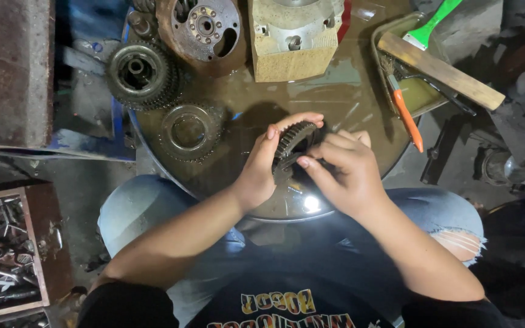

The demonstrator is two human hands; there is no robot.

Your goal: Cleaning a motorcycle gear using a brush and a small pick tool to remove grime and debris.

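Note:
A dark toothed gear (293,141) is held up on edge over the round oily metal tray (341,97). My left hand (262,167) wraps around its left side, with the fingers curled over the top teeth. My right hand (341,170) grips it from the right, the thumb pressed against the gear's face. Both hands are above my lap, near the tray's front rim.
On the tray lie a flat ring gear (188,130), a stacked gear cluster (142,74), a rusty round plate (205,30) and a pale metal housing block (293,39). At the right stand a pan (417,94) with a wooden bar, green brush and orange-handled tool. A box of wrenches (4,249) sits low left.

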